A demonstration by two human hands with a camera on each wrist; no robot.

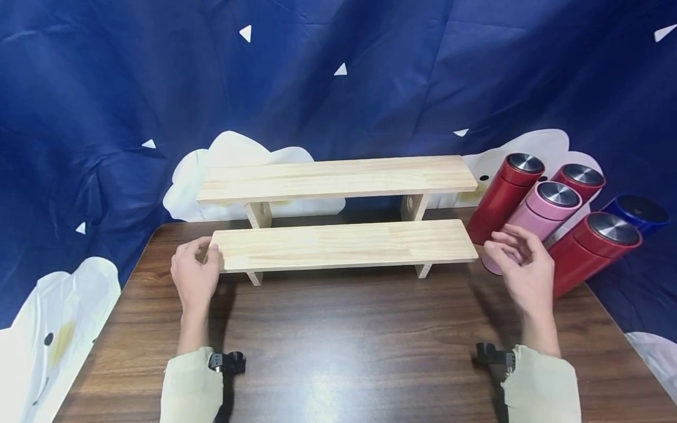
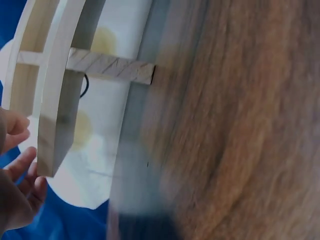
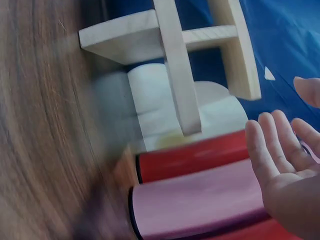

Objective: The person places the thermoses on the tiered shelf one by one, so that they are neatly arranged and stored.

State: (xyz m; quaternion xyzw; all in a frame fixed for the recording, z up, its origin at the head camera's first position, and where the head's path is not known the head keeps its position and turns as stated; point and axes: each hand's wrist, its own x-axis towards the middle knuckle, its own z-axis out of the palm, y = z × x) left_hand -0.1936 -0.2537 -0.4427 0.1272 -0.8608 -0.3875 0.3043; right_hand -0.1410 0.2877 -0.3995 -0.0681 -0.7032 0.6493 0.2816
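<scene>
A pale wooden two-tier shelf stands on the table, with a lower board (image 1: 344, 245) in front of a higher upper board (image 1: 338, 178). My left hand (image 1: 194, 270) is at the lower board's left end, fingers loosely bent and the thumb tip right by the corner. In the left wrist view, the fingertips (image 2: 35, 180) show beside that board end. My right hand (image 1: 526, 270) hovers with relaxed, parted fingers, overlapping a pink thermos flask (image 1: 545, 208). The right wrist view shows its palm and fingers (image 3: 272, 150) holding nothing, near the flasks.
Around the pink flask stand a tall red flask (image 1: 499, 197), a red flask behind (image 1: 582, 179), a nearer red flask (image 1: 592, 252) and a blue flask (image 1: 640, 214). A blue curtain (image 1: 338, 106) hangs behind the brown wooden table (image 1: 338, 329).
</scene>
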